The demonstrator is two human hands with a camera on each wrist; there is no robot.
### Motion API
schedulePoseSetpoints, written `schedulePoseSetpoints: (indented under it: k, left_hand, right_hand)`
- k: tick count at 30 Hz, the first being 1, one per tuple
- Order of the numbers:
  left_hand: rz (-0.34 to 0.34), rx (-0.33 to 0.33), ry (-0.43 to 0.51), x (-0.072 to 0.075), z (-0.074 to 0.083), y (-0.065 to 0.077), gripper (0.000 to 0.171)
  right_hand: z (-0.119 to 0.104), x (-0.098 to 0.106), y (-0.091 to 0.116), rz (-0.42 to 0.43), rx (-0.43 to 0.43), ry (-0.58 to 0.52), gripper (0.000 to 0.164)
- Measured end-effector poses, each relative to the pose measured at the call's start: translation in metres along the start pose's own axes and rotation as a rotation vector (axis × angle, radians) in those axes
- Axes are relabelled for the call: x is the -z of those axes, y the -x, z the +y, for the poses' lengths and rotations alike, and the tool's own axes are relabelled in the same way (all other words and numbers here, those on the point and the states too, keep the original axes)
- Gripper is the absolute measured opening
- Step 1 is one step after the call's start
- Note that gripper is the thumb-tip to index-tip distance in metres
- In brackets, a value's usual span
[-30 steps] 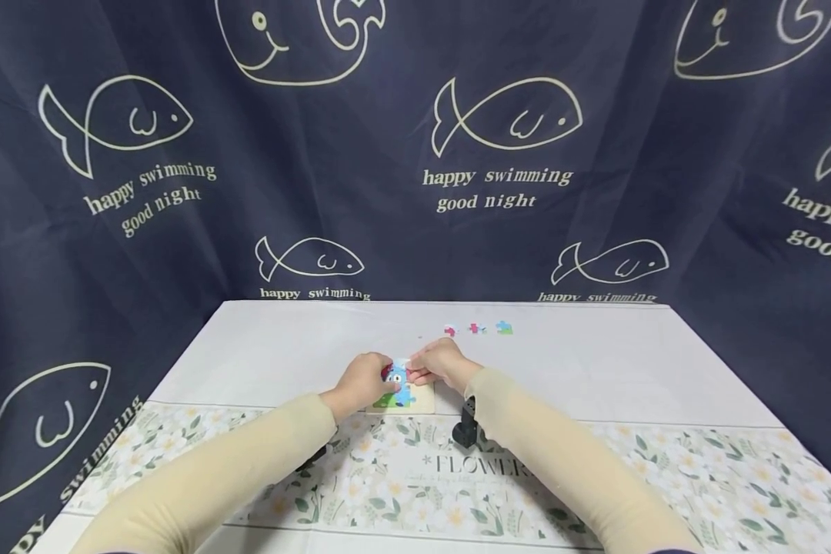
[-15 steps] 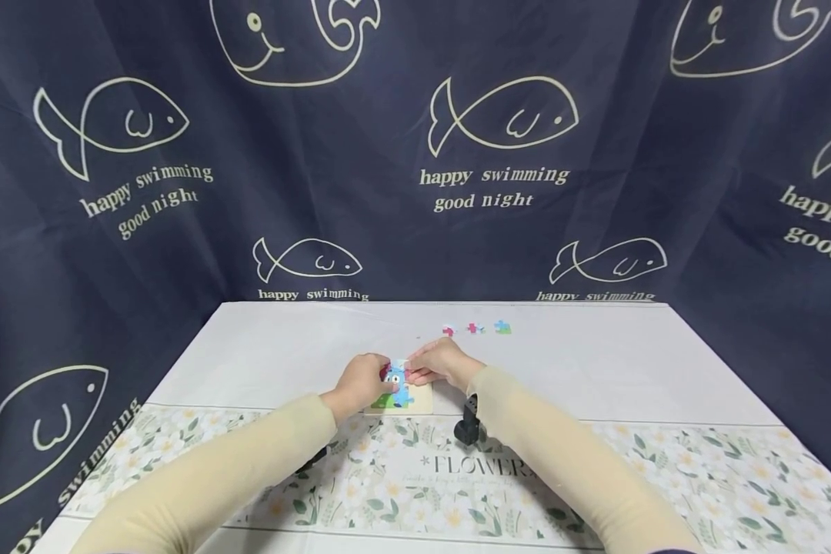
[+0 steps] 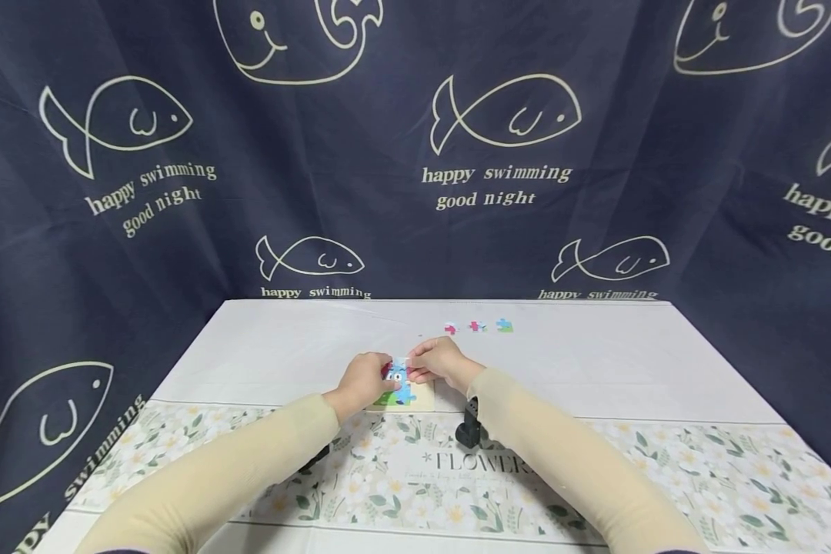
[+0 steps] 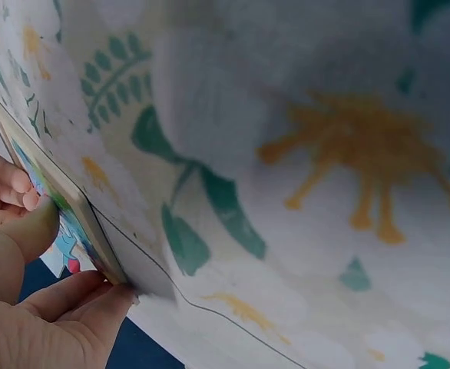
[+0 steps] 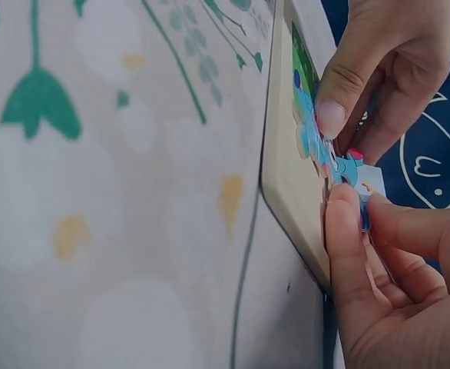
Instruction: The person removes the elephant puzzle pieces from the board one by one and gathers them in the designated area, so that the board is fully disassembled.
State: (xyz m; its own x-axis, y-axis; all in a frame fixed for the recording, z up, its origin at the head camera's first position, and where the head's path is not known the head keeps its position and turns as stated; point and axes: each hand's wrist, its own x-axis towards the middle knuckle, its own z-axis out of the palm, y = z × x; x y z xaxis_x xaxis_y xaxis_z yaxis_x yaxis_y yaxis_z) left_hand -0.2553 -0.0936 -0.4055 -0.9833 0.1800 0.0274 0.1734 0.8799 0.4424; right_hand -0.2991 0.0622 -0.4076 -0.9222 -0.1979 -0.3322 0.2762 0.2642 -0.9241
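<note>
A small wooden puzzle board [image 3: 424,398], pale with a bare right part, lies between both hands, partly filled with a blue cartoon figure on green. My left hand [image 3: 362,378] grips it from the left. Its thumb [image 5: 334,115] presses on the picture, while its fingers [image 4: 110,296] bend round to the board's edge. From the right, my right hand [image 3: 445,362] pinches a puzzle piece [image 5: 365,218] between thumb and forefinger, right at the joined pieces. Most of that piece is hidden by the fingers.
Farther back on the white table lie three loose puzzle pieces, a red and white piece [image 3: 450,328], another red one [image 3: 476,326] and a blue-green one [image 3: 504,325]. A flower-printed cloth [image 3: 402,492] covers the front. Behind the table hangs a dark blue fish-print curtain [image 3: 388,192].
Both hands stay at the board in nearly the same pose. The whole head view shifts slightly; the loose pieces stay where they lie.
</note>
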Motion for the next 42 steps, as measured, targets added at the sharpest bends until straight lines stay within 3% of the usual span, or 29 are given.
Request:
schedulePoseSetpoints:
  k: [8, 20, 32, 42]
  left_hand:
    - [-0.023, -0.013, -0.054, -0.0012, 0.0, 0.0012, 0.056]
    - [-0.014, 0.007, -0.02, -0.0022, -0.0011, 0.0002, 0.057]
    - [-0.022, 0.021, 0.002, -0.002, 0.0009, 0.0028, 0.058]
    - [-0.025, 0.029, 0.003, -0.0013, 0.0004, 0.0033, 0.058]
  right_hand:
    - [-0.0001, -0.0016, 0.002, 0.021, -0.002, 0.002, 0.01]
    - [0.0026, -0.006, 0.0032, 0.029, 0.059, 0.007, 0.009]
    - [0.004, -0.0055, 0.0005, 0.079, 0.051, -0.003, 0.011]
    - [0.0025, -0.0055, -0.0012, 0.068, 0.069, 0.0, 0.013]
